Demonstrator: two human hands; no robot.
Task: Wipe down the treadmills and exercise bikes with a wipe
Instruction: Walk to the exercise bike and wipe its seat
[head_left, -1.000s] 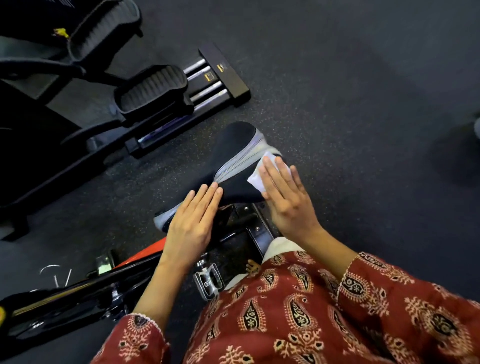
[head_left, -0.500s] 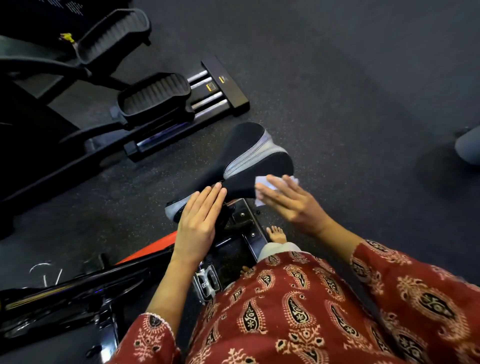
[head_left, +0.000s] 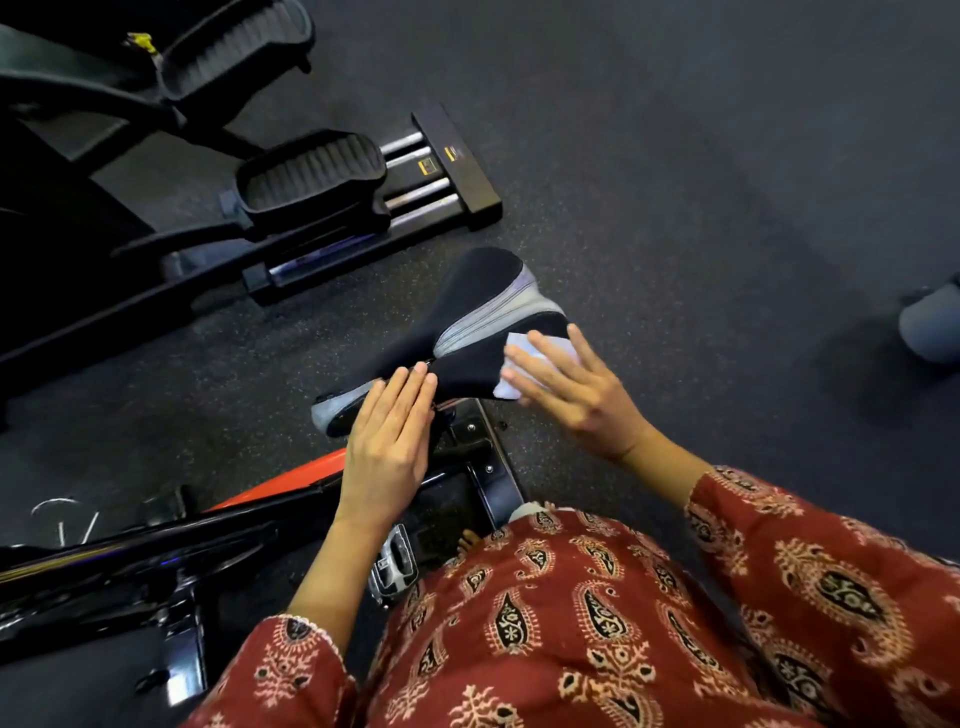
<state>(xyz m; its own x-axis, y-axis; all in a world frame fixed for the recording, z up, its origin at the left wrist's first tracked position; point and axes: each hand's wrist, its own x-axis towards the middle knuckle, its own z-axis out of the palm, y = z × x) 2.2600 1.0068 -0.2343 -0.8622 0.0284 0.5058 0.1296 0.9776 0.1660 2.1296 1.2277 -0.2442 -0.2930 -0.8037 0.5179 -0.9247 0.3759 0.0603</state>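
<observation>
Your left hand (head_left: 387, 452) lies flat, fingers straight and together, on the narrow nose of the saddle (head_left: 483, 296), steadying it and clasping nothing. Your right hand (head_left: 576, 389) has its fingers spread and straight, pressing the wipe (head_left: 510, 387) against the saddle's flank on the 3 o'clock side, so the wipe is pinned under the fingers, not pinched. The saddle sits at centre view, its wide rear toward 1 o'clock and its nose toward 7 o'clock. The wipe looks thin, limp and light. It will likely bunch or slide out from under flat fingers at the saddle's edge, so you should curl a finger or thumb over its border before sweeping. The saddle appears padded and smooth, firm on its post, and should take moderate pressure. Keep bracing at the nose as you do now. At 6 o'clock beneath the saddle, the black bracket (head_left: 485, 467) shows bolts and hard corners, so keep your knuckles above it. The bike frame (head_left: 156, 545) runs off toward 8 o'clock. The neighbouring machine's ribbed pedal (head_left: 311, 176) stands at 11 o'clock, well apart from the saddle. Open floor (head_left: 701, 182) spans 12 to 3 o'clock, giving your right arm free swing. A grey object (head_left: 930, 322) sits at the 3 o'clock edge, and I cannot tell what it is.
</observation>
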